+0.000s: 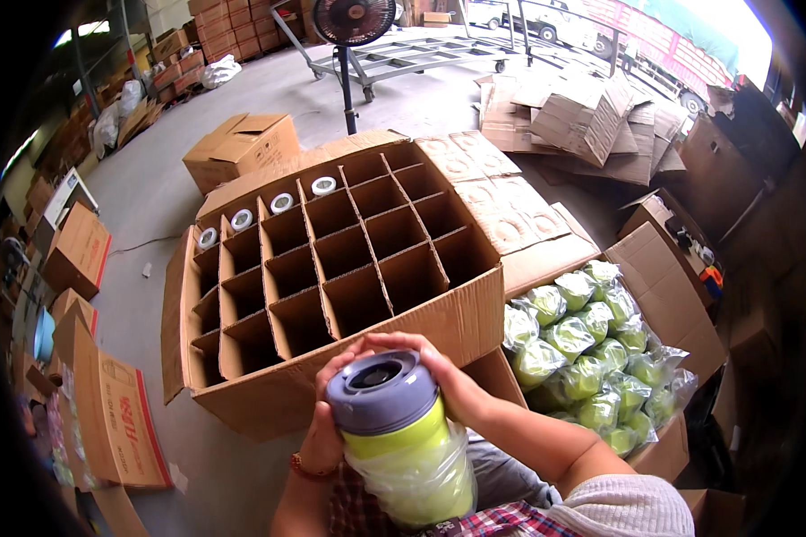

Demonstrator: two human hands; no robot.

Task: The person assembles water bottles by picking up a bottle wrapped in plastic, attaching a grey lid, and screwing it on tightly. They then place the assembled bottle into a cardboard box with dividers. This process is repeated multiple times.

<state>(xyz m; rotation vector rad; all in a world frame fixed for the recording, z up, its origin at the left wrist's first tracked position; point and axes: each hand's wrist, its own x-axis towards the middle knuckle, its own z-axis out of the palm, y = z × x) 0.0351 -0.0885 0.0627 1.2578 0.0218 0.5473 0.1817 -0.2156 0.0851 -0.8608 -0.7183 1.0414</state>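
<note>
A lime-green cylindrical container (401, 440) with a wide grey collar (381, 385) and a dark round opening on top is held in front of my body. Clear plastic film (421, 474) wraps its lower part. My left hand (324, 434) closes around its left side, and my right hand (452, 385) grips the right side, fingers curled behind the collar. Just beyond stands an open carton (439, 318) with cardboard dividers (358, 288). White round tops (324, 185) show in several cells of its far row.
To the right, an open box (663, 447) holds several bagged lime-green pieces (587, 376). Moulded cardboard sheets (501, 206) and flattened cartons (591, 121) lie behind it. A pedestal fan (354, 22), a metal cart (421, 58) and a closed carton (242, 148) stand farther back. Printed cartons (121, 421) line the left.
</note>
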